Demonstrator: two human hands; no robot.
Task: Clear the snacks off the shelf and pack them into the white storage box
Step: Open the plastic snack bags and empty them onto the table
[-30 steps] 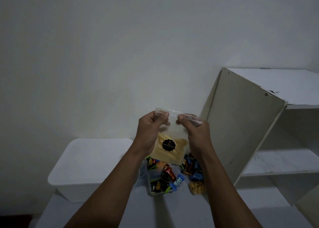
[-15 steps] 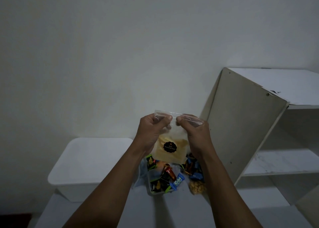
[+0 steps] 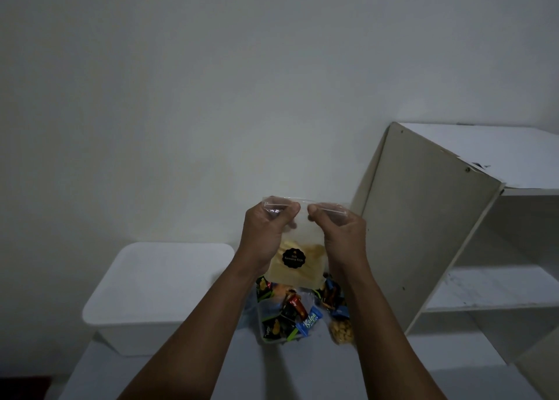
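Snack bag point(image 3: 298, 266) pinched by left hand point(image 3: 266, 236), right hand point(image 3: 341, 236)

The single wide-angle view sits on the person's head, looking forward and slightly down at a wall point(image 3: 242, 82) that fills its upper half; the forearms point(image 3: 196, 339) enter from the bottom edge, close to the lens, with the shelf point(image 3: 429, 236) at right and the white storage box point(image 3: 157, 284) at left

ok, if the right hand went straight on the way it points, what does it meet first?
Apart from the snack bag it pinches, the line along the right hand looks free up to the wall. The shelf side panel lies off to its right. Depth to the wall is unclear.
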